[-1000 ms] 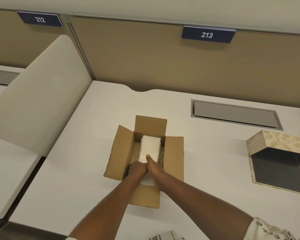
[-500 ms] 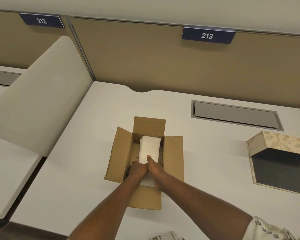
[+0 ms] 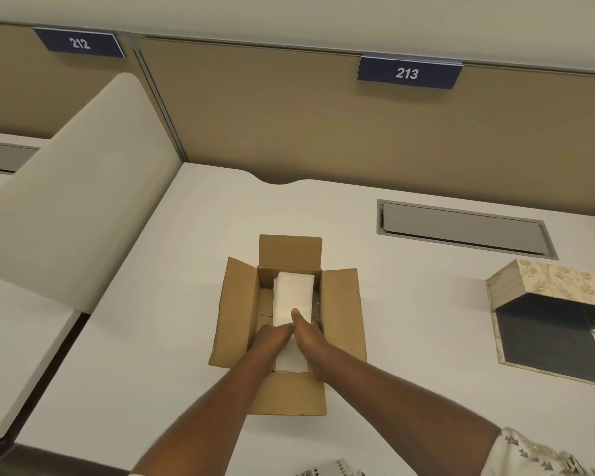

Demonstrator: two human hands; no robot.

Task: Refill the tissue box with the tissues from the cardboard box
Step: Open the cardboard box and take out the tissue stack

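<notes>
- Reaching down into the cardboard box [image 3: 236, 314], both hands sit side by side, touching each other.
- The left hand [image 3: 272, 338] is on the left side of the white stack of tissues [image 3: 294, 297]. Its fingers go down beside the stack and are hidden, so I cannot tell how tight it holds.
- The right hand [image 3: 306, 338] is on the right side of the stack. Its thumb lies on top of the tissues, and its other fingers are hidden down the side. It looks like it is gripping the stack.
- The tissues are inside the cardboard box. They lie flat and long, from the near wall to the far wall of the box.
- The cardboard box has all four flaps open. It sits on the white table [image 3: 152, 338], about in the middle, closer to the near edge than to the far edge.
- The tissue box [image 3: 557, 297] has a flower pattern and a dark inside. It is open and sits at the right edge of the table, well apart from the cardboard box.
- A grey flap [image 3: 461, 228] is set into the table near the far edge, behind the tissue box.
- A brown wall [image 3: 289, 125] stands along the far edge, with a blue sign [image 3: 407, 73] that says 213.
- A patterned sleeve [image 3: 536, 455] covers the right arm at the bottom corner.
</notes>
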